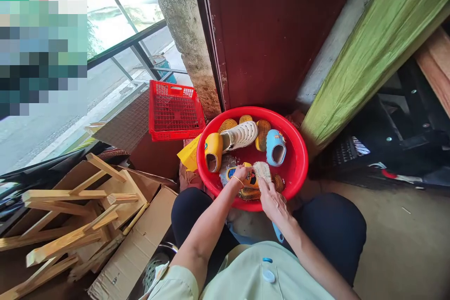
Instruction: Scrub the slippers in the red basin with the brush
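A round red basin [301, 161] with shoes and some water in it stands between my knees. My left hand [242, 173] is closed on a yellow shoe [250, 180] with dark lettering, low in the basin. My right hand [270, 199] grips a pale bristled brush [262, 172], held right beside that shoe. Around them lie a white ridged shoe [244, 135], a yellow clog [213, 150] at the left and a light blue clog [276, 148] at the right. Several yellow-brown soles show along the basin's back.
A red plastic crate [177, 134] stands behind the basin to the left, near a yellow packet [190, 153]. Wooden stool legs [63, 194] and cardboard [140, 234] fill the left. A green curtain [372, 51] hangs at the right, beside a dark red door [274, 28].
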Demonstrator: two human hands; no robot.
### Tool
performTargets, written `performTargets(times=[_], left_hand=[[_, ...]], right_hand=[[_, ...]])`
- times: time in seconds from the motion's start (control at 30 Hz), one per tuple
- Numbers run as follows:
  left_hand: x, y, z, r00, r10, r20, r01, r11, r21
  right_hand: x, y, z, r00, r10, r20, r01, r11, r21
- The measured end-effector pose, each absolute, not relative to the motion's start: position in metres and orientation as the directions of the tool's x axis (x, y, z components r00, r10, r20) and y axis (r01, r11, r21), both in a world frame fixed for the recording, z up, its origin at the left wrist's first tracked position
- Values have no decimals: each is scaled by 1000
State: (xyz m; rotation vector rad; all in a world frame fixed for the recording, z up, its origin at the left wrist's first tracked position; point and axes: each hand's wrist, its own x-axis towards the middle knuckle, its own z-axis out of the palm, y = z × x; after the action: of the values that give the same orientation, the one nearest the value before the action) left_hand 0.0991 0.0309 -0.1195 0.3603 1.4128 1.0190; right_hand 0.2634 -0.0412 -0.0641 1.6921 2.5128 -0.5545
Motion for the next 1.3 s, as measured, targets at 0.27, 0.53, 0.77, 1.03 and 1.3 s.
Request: performTargets(times=[0.27,0.53,0.77,1.03,1.3], left_hand=[[108,26,-117,-209,770,-603,-317,530,787],[109,28,-121,-222,808,-546,-322,468,823],[119,10,-108,-133,914,-383,-259,341,904],[115,-5,-107,-48,924,-380,-185,365,912],[117,6,-116,-99,956,-277,-286,239,928]], right_hand=[[280,-49,-79,-369,929,-11,824,322,-466],[316,-78,-83,-355,934,38,763,313,-566],[293,3,-65,-418,909,4,780,361,-511],[258,36,-59,-391,892,-226,849,254,-464],[277,-53,-73,-456,890,7,771,399,-496]])
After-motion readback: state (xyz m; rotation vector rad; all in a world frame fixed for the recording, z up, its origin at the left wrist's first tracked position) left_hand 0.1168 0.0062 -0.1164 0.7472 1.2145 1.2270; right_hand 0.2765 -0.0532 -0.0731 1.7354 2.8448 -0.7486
